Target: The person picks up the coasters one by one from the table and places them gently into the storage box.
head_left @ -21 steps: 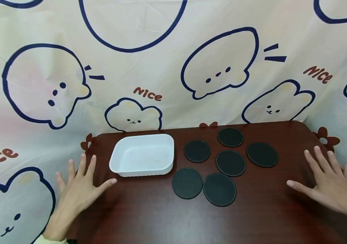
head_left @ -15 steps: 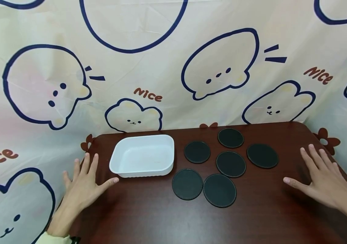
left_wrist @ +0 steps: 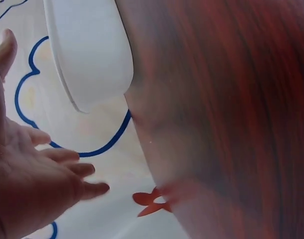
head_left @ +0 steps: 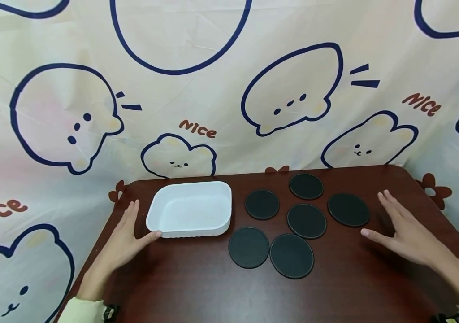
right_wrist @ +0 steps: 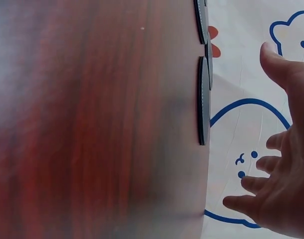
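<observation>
A white rectangular plastic tray (head_left: 197, 228) stands at the back left of the dark wooden table (head_left: 197, 287). My left hand (head_left: 122, 244) hovers at its left side, fingers extended, the thumb tip overlapping the tray's near left corner in the head view. Several flat round black coasters lie right of the tray; the rightmost coaster (head_left: 348, 209) is nearest my right hand (head_left: 411, 237). That hand is raised above the table with thumb and fingers spread apart, holding nothing. In the left wrist view the white tray (left_wrist: 89, 50) shows beyond the left hand (left_wrist: 37, 174).
Two coasters at the front, a left one (head_left: 248, 247) and a right one (head_left: 292, 256), lie side by side. A pale curtain (head_left: 229, 98) with blue-outlined cartoon bears hangs right behind the table's back edge and along both sides.
Both hands have moved inward, the left toward the tray and the right toward the coasters. Both have turned more sideways. Tray and coasters keep their places on the table.
</observation>
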`<state>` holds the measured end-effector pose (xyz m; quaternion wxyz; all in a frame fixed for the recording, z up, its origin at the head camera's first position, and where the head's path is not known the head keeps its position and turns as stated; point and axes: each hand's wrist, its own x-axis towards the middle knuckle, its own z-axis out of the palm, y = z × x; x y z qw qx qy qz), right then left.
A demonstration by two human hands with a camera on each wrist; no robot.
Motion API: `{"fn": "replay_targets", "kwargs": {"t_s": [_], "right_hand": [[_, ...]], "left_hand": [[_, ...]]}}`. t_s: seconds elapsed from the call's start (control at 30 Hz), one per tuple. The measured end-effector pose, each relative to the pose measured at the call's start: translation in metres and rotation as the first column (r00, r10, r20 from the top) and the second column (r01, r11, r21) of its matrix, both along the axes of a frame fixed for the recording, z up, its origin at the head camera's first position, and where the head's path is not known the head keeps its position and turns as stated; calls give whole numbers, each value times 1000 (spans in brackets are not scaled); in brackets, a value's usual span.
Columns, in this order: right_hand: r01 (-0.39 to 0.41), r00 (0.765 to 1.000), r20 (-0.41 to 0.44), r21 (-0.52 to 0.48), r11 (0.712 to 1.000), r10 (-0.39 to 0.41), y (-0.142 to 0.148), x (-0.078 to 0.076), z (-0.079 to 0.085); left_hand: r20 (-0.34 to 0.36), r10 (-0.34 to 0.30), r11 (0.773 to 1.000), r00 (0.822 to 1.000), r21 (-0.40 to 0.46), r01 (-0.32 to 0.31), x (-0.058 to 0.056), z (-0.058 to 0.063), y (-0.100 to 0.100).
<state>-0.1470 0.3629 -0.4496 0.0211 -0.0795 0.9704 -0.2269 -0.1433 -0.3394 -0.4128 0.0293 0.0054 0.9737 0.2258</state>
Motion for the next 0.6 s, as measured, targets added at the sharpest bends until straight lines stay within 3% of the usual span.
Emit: {"fn": "replay_targets", "kwargs": {"t_s": [0.3, 0.6], "right_hand": [[-11, 999, -35, -71, 997, 8, -6, -18, 0], [33, 998, -42, -187, 982, -42, -1, -38, -9]], "left_hand": [[26, -4, 992, 1000, 127, 0, -12, -10, -3], [46, -13, 958, 999, 286, -1, -17, -14, -5]]}}
